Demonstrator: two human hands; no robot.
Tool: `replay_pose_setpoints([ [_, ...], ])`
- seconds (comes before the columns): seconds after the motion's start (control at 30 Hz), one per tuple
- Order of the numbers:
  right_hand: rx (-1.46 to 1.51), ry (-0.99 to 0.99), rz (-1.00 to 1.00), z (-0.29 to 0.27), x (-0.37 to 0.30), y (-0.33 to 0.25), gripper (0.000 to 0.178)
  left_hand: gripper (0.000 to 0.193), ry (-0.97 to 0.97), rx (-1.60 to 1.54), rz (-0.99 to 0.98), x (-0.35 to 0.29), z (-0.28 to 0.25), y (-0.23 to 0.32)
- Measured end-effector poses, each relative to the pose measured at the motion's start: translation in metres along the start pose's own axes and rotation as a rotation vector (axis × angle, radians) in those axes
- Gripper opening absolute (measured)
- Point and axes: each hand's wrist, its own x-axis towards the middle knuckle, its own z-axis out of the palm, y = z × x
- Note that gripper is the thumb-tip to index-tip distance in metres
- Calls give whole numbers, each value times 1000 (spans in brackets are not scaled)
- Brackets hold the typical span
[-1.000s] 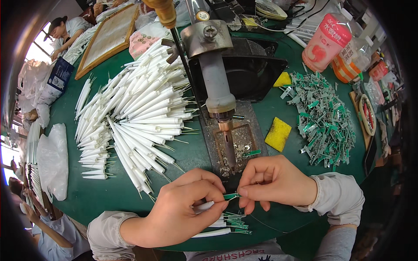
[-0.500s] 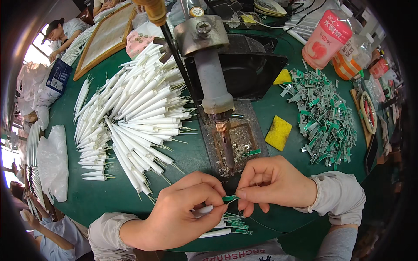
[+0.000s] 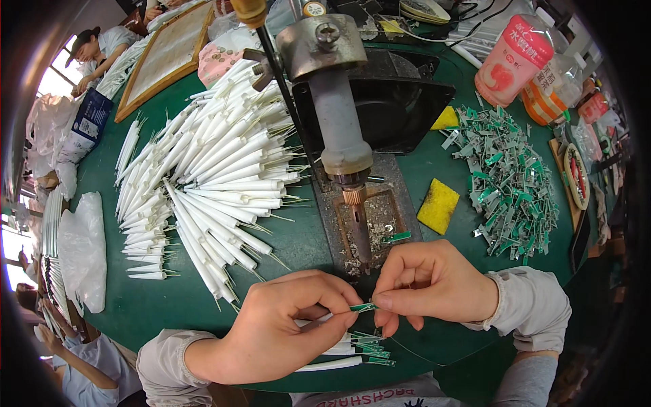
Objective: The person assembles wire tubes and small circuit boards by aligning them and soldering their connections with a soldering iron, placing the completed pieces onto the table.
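Note:
My left hand (image 3: 285, 325) pinches a small green circuit board (image 3: 364, 307) between thumb and index finger, and a white tube (image 3: 307, 323) shows partly within its curled fingers. At the board's other end, my right hand (image 3: 434, 281) has thumb and index finger pressed together on its tip; any fine wire there is too small to make out. Just above my hands, a soldering iron (image 3: 361, 234) fixed in a stand points downward over a residue-covered base (image 3: 332, 230). Below them lie several white tubes (image 3: 332, 364) with green boards (image 3: 371, 347) at their ends.
A large heap of white tubes (image 3: 230, 169) with wire ends covers the table's left. At right lie a pile of green-and-metal boards (image 3: 508, 183), a yellow sponge (image 3: 438, 206) and bottles (image 3: 512, 61). A plastic bag (image 3: 83, 251) and other people (image 3: 102, 54) are at far left.
The circuit board has turned slightly, and my left fingers have slid further over it toward my right fingertips. The view has shifted slightly; the heaps and sponge lie unchanged.

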Motion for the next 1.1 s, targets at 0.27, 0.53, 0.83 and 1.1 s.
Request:
replay_pose_setpoints([
  [0.27,-31,-15,-30,-3,2,-3,12,5,-20,-62,14,5,-3,-1],
  [0.53,-36,-4,-34,-5,1,-6,12,6,2,-59,66,7,-3,-3],
  [0.83,126,51,-83,-3,0,-11,21,3,84,-105,74,11,-4,2],
  [1.1,-188,162,-155,-4,-4,-15,15,2,113,-147,93,14,-6,0],
])
